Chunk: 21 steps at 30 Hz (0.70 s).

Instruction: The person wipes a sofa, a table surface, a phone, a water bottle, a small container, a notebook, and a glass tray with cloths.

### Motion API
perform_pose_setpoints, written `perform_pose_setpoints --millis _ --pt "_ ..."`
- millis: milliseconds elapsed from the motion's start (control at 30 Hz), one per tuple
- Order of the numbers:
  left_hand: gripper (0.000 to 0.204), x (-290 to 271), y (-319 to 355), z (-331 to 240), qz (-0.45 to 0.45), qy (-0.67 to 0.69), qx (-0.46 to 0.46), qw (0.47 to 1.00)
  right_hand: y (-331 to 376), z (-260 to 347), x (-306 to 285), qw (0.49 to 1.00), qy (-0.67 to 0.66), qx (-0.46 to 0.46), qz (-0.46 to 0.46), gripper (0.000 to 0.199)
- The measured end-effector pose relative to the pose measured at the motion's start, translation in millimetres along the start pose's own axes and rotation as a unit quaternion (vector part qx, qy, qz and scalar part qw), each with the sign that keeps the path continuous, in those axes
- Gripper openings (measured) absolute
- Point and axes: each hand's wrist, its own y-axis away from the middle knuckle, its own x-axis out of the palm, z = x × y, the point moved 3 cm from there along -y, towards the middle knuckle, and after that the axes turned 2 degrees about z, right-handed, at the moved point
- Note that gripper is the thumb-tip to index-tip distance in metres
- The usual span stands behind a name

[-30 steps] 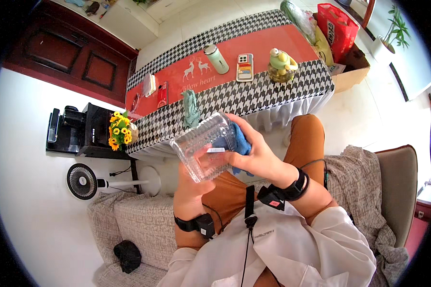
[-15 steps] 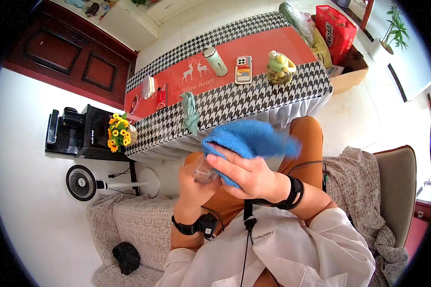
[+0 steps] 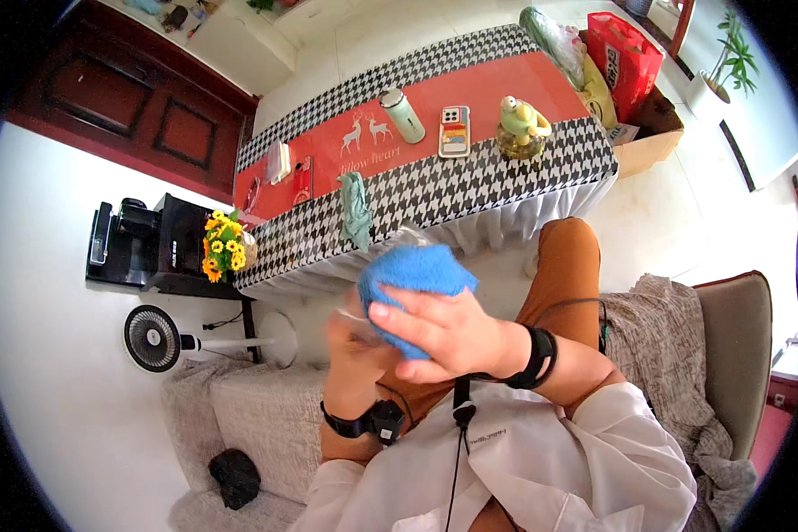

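My right hand (image 3: 443,332) is closed on a blue towel cloth (image 3: 417,269), bunched up above my lap. Close beside it my left hand (image 3: 355,350), blurred by motion, wraps round a clear see-through vessel (image 3: 406,237). The cloth covers most of that vessel, and only a transparent part shows past the cloth's far side. Whether it is a glass or a bottle I cannot tell. Beyond my hands, a crumpled grey-green cloth (image 3: 355,211) hangs over the near edge of the table.
The table (image 3: 470,89) has a red and houndstooth cover. On it are a pale green flask (image 3: 403,116), a phone (image 3: 454,132), a green-topped pot (image 3: 521,129) and sunflowers (image 3: 223,246). A fan (image 3: 152,338) stands left; a cardboard box (image 3: 649,152) sits at the far right.
The blue cloth has swung in from the right and is bunched more tightly. The clear vessel has turned, with part of it now past the cloth's far side.
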Motion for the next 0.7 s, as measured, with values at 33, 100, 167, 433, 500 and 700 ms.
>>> perform_pose_setpoints --millis 33,100,167,433,500,700 --pt "0.049 -4.2 -1.9 0.9 0.001 0.000 -0.004 1.000 4.8 0.7 6.7 0.999 -0.009 0.002 0.041 0.057" --pt "0.057 -9.7 -6.2 2.4 0.007 -0.001 -0.012 1.000 25.7 -4.6 25.6 0.996 -0.007 0.011 0.086 0.058" --pt "0.066 -9.8 -1.9 7.3 0.010 0.211 -0.084 0.974 27.7 -3.9 26.5 0.995 0.096 0.025 -0.024 0.059" --pt "0.068 -0.9 -6.1 9.7 -0.039 0.312 -0.060 0.948 9.4 -14.5 18.0 0.971 -0.125 0.179 -0.092 0.054" --pt "0.066 -3.7 -3.1 21.0 -0.042 0.298 -0.072 0.951 11.9 -13.2 17.1 0.974 -0.093 0.184 -0.097 0.054" --pt "0.059 -0.6 -5.9 16.4 -0.035 0.283 -0.004 0.958 -10.1 -32.5 9.2 0.888 -0.329 0.318 -0.049 0.051"
